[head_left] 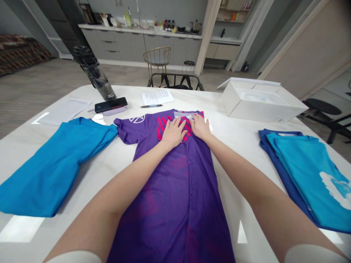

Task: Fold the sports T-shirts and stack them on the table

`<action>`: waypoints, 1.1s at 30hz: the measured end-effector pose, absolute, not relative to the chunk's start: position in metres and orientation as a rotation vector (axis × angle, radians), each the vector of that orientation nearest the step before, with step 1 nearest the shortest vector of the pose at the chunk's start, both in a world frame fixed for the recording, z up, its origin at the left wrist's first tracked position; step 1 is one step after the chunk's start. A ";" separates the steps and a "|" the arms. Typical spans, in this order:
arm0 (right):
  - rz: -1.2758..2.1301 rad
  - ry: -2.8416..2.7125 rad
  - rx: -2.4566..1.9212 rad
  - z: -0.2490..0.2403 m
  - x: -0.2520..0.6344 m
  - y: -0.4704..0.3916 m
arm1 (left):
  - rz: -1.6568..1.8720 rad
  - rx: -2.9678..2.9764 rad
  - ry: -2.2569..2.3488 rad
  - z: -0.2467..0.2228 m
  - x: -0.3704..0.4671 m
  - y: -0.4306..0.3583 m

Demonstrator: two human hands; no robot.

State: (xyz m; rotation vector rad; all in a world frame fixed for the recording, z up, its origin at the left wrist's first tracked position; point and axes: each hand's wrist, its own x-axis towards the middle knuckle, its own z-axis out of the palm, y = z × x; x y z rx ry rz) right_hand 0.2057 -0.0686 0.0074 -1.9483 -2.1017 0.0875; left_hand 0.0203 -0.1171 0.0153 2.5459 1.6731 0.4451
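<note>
A purple T-shirt (pixel 170 190) lies lengthwise on the table in front of me, its collar at the far end. Its right side is folded inward, with a pink-and-red striped sleeve (pixel 162 126) laid across the chest. My left hand (pixel 174 133) rests flat on that striped part, fingers spread. Near the collar, my right hand (pixel 199 126) presses on the folded shoulder edge with its fingers stretched out. On the left the other purple sleeve, with a white round emblem, sticks out unfolded.
A blue shirt (pixel 55 164) lies at left, and folded blue shirts (pixel 307 171) are stacked at right. Farther back on the white table (pixel 238 146) are a white box (pixel 263 100), a printed sheet (pixel 157 96), a pen (pixel 151 106), a phone (pixel 111 105) and a vacuum cleaner (pixel 95 75).
</note>
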 end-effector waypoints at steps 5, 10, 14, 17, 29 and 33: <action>0.254 -2.156 -2.106 -0.001 0.204 -0.078 | 0.262 2.294 1.800 0.000 0.013 -0.112; 0.258 -2.177 -2.154 0.003 0.211 -0.075 | 0.277 2.201 1.943 0.001 -0.005 -0.116; 0.235 -2.148 -2.232 0.011 0.200 -0.073 | 0.297 2.285 1.979 0.007 -0.027 -0.124; 0.036 -2.139 -2.113 0.021 0.170 -0.073 | 0.303 2.370 2.085 0.017 -0.064 -0.121; 0.280 -2.388 -1.603 0.029 -0.013 -0.028 | -0.054 2.235 2.404 0.046 -0.194 -0.063; 0.267 -2.388 -1.651 0.021 -0.023 -0.016 | -0.052 2.173 2.420 0.046 -0.200 -0.059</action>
